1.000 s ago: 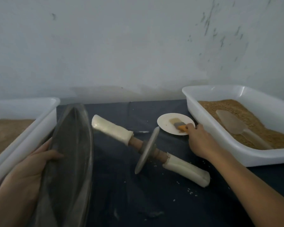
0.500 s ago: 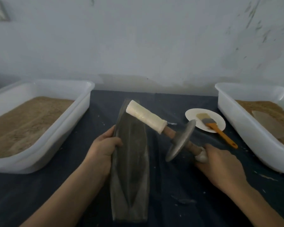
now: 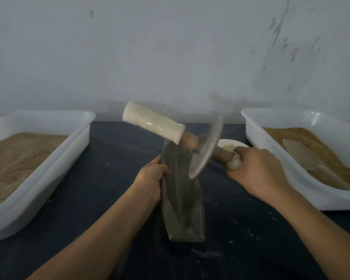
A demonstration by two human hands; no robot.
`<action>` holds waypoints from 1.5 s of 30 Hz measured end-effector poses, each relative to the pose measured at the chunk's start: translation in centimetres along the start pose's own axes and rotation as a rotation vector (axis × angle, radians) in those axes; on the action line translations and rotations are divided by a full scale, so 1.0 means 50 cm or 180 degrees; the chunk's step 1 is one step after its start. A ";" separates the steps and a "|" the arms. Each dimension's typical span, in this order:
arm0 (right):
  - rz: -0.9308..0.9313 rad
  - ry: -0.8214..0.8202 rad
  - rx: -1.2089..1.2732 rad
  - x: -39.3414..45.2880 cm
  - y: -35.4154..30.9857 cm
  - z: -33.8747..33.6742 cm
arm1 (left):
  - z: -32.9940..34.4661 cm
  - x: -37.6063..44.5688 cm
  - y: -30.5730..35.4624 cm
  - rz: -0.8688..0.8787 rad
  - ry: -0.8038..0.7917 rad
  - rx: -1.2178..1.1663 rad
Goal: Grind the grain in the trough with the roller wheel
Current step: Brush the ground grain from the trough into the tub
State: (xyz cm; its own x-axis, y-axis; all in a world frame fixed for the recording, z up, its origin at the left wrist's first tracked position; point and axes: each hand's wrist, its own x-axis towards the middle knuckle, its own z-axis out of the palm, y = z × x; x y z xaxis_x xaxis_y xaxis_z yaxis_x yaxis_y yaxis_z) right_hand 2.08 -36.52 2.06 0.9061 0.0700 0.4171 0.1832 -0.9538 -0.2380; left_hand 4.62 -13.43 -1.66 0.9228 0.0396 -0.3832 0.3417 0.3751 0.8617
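Right hand: the right hand [image 3: 257, 170] was clenched round the near wrapped handle of the roller wheel [image 3: 206, 147], the fingers curled over the pale wrap so that only its end showed past the knuckles.
Roller wheel: it was lifted off the table and tilted; from the right-hand grip the wooden axle rose up and away to the left, through the grey disc just beside the fist, to the free wrapped handle [image 3: 153, 123] at the far high end.
Disc: its lower edge hung over the right side of the trough [image 3: 182, 197]; whether it touched the metal could not be told, as the rim was blurred.
Left hand: the left hand [image 3: 150, 181] grasped the trough's left rim, thumb over the edge into the hollow, fingers behind the outer wall.
Trough: the long grey boat-shaped trough stood lengthwise on the dark table [image 3: 109, 178], running from beyond the left-hand grip back toward the person; grain inside it could not be made out.
Left of the left-hand grip: a white tub [image 3: 75, 142] of brown meal, well apart.
Right of the right-hand grip: a second white tub [image 3: 271, 126] of brown meal with a pale scoop [image 3: 303, 154] lying in it.
Behind the right fist: a small white plate [image 3: 230, 143], mostly hidden.
Around both grips: pale specks scattered on the table.
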 end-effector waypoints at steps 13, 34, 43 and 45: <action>-0.0631 -0.0550 -0.0260 0.032 -0.053 0.059 | -0.093 -0.020 -0.022 -0.0019 -0.0277 -0.0948; -0.1289 -0.0629 -0.0828 0.024 -0.048 0.065 | -0.206 -0.051 -0.009 0.1369 0.0433 0.0142; -0.1255 -0.0614 -0.0485 0.001 -0.059 0.055 | -0.218 -0.044 -0.006 0.1447 0.0251 0.0419; -0.1067 -0.0513 0.0151 -0.020 -0.057 0.021 | -0.223 -0.040 -0.004 0.1475 0.0238 0.0341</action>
State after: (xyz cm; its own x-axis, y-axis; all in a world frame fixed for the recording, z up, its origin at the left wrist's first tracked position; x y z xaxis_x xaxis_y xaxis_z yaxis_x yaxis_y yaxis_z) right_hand 1.05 -33.56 1.37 0.8405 0.4249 0.3362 0.4940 -0.8558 -0.1536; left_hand 0.72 -3.28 -4.78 0.9683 0.2480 0.0298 -0.0825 0.2048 0.9753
